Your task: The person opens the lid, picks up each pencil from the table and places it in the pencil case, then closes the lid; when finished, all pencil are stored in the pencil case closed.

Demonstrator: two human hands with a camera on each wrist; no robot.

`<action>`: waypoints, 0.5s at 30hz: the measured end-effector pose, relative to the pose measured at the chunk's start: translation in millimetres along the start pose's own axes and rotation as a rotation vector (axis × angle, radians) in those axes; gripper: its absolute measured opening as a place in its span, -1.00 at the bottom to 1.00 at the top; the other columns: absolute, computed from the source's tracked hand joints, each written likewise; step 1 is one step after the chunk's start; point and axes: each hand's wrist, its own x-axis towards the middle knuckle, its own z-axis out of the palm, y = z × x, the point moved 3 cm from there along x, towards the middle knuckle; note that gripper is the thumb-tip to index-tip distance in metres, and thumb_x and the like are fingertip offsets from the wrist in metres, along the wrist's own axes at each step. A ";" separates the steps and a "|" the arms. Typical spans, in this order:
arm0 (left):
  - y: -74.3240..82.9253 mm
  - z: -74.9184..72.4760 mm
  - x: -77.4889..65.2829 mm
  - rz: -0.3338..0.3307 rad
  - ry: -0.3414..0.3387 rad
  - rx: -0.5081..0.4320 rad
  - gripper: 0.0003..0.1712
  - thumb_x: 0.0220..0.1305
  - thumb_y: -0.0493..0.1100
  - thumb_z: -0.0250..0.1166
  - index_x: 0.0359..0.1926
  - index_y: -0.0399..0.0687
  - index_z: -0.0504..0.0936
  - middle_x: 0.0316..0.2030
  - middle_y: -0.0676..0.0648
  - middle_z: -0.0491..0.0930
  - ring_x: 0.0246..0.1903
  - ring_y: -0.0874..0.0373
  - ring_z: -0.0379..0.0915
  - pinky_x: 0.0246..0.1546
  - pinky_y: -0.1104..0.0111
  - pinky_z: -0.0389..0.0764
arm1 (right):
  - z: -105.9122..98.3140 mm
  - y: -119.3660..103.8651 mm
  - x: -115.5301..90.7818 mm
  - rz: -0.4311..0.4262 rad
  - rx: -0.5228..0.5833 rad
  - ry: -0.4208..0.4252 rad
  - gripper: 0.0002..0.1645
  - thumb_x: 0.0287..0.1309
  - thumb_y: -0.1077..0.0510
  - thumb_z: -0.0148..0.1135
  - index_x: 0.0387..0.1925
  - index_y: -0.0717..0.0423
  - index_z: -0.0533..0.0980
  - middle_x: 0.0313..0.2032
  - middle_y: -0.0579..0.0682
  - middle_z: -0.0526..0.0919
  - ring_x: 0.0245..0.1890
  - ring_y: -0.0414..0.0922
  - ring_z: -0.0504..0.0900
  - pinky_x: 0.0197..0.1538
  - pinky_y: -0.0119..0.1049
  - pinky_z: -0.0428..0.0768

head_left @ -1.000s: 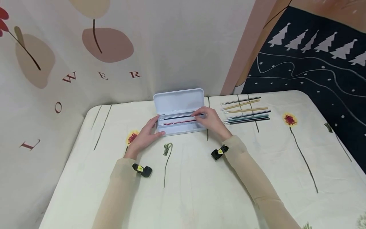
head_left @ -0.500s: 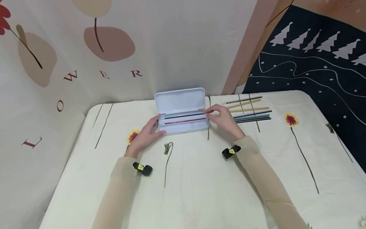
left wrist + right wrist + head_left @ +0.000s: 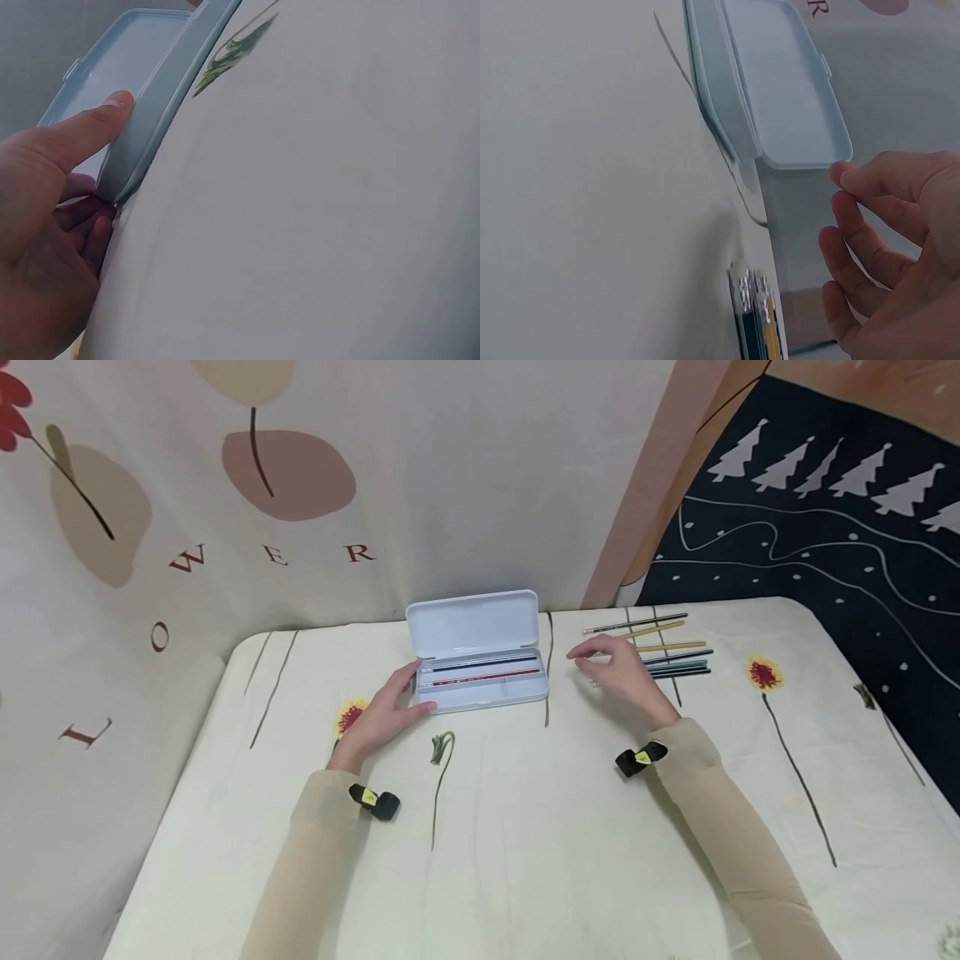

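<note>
A pale blue pencil case (image 3: 474, 625) lies with its lid raised at the far side of the table. In its tray are a dark pencil (image 3: 487, 664) and a red pencil (image 3: 486, 677). My left hand (image 3: 381, 717) holds the case's left end; in the left wrist view its thumb (image 3: 111, 112) lies over the rim and the other fingers are at the end wall. To the right of the case, my right hand (image 3: 622, 672) hovers beside loose pencils and hides some of their ends. Nothing shows between its loosely bent fingers (image 3: 851, 225).
Several loose pencils lie right of the case: a dark one (image 3: 637, 623) at the back, yellow ones (image 3: 671, 647), then dark and teal ones (image 3: 678, 670). A printed curtain (image 3: 480, 485) hangs behind the table. A flower-patterned white cloth (image 3: 510, 827) covers the tabletop.
My right hand has left the pencil case and moved right to the loose pencils. The dark and red pencils lie in the tray. My left hand has stayed on the case.
</note>
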 end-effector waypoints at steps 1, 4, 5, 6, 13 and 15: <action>-0.1 -0.1 0.0 0.001 0.000 0.002 -0.02 0.27 0.03 0.32 0.52 -0.04 -0.04 0.48 -0.14 -0.05 0.40 -0.14 -0.04 0.37 0.00 0.00 | -1.5 2.2 -0.6 0.005 0.000 -0.001 -0.81 0.21 0.31 0.19 -0.18 0.26 0.66 -0.10 0.15 0.64 0.04 0.06 0.50 0.12 -0.02 0.41; -0.5 -0.2 0.0 -0.004 0.000 0.000 -0.02 0.27 0.04 0.32 0.52 -0.03 -0.04 0.48 -0.13 -0.05 0.40 -0.13 -0.05 0.37 0.00 0.00 | -7.0 7.2 -3.3 0.015 -0.008 -0.015 -0.81 0.23 0.32 0.18 -0.17 0.26 0.65 -0.06 0.16 0.63 0.07 0.06 0.49 0.15 0.00 0.40; -0.9 -0.2 0.3 -0.003 -0.002 0.000 -0.02 0.27 0.04 0.32 0.52 -0.03 -0.04 0.48 -0.14 -0.05 0.41 -0.13 -0.05 0.37 0.00 0.00 | -9.0 8.7 -4.4 0.017 -0.015 -0.018 -0.81 0.24 0.32 0.19 -0.16 0.26 0.65 -0.04 0.18 0.62 0.08 0.07 0.49 0.17 0.01 0.39; -1.1 -0.2 0.5 -0.003 -0.004 -0.001 -0.02 0.27 0.04 0.32 0.52 -0.03 -0.04 0.48 -0.14 -0.05 0.40 -0.14 -0.05 0.37 -0.01 0.00 | -11.0 10.7 -5.6 0.022 -0.021 -0.020 -0.81 0.24 0.32 0.19 -0.16 0.27 0.65 -0.02 0.18 0.62 0.10 0.07 0.48 0.17 0.01 0.39; -1.4 -0.7 1.0 -0.004 -0.005 0.007 -0.02 0.26 0.04 0.33 0.52 -0.03 -0.03 0.48 -0.16 -0.04 0.38 -0.18 -0.01 0.36 -0.02 0.02 | -24.4 21.9 -14.8 0.043 -0.026 -0.020 -0.81 0.25 0.32 0.20 -0.15 0.28 0.65 -0.05 0.18 0.63 -0.06 0.00 0.57 -0.01 -0.26 0.51; -1.3 -0.9 1.0 -0.003 -0.008 0.006 -0.02 0.26 0.03 0.32 0.52 -0.03 -0.03 0.47 -0.15 -0.04 0.38 -0.18 -0.01 0.36 -0.02 0.01 | -28.0 24.3 -17.8 0.049 -0.028 -0.019 -0.81 0.25 0.31 0.21 -0.14 0.28 0.65 -0.07 0.17 0.63 -0.11 -0.05 0.58 -0.07 -0.37 0.51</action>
